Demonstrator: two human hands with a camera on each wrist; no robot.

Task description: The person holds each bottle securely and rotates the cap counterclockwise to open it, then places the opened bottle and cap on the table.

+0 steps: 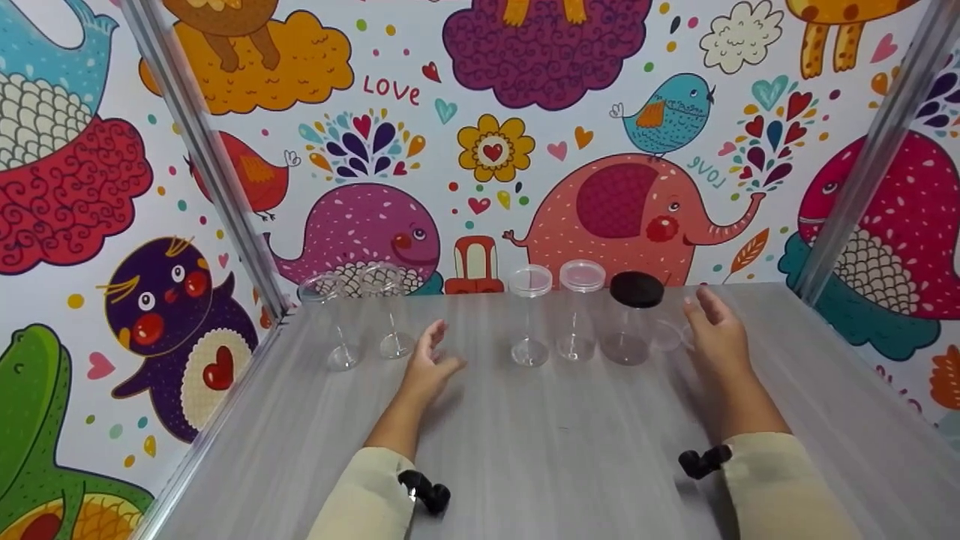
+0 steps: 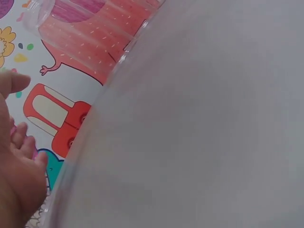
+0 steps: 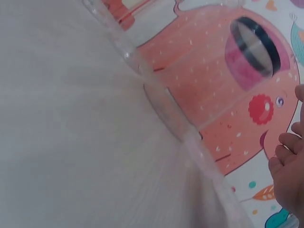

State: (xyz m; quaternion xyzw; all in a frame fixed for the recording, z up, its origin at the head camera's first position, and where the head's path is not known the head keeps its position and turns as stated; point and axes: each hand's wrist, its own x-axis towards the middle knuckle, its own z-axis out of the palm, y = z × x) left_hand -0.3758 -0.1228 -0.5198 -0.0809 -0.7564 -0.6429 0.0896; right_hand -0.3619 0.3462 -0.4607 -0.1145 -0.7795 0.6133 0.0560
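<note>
Gripping nothing, the left hand point(image 1: 429, 367) and right hand point(image 1: 718, 336) are flanking three upright jars point(image 1: 577, 319), one already wearing a black lid point(image 1: 637, 289), on a gray table point(image 1: 555, 457). Two more jars point(image 1: 389, 311) are standing further left; whether the remaining four are lacking lids is unclear.

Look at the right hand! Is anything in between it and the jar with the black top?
Yes: in the head view, a clear round piece, maybe a lid, shows between the right hand and the black-topped jar, beside the jar's lower part. It looks low, so the hand could probably reach over it.
</note>
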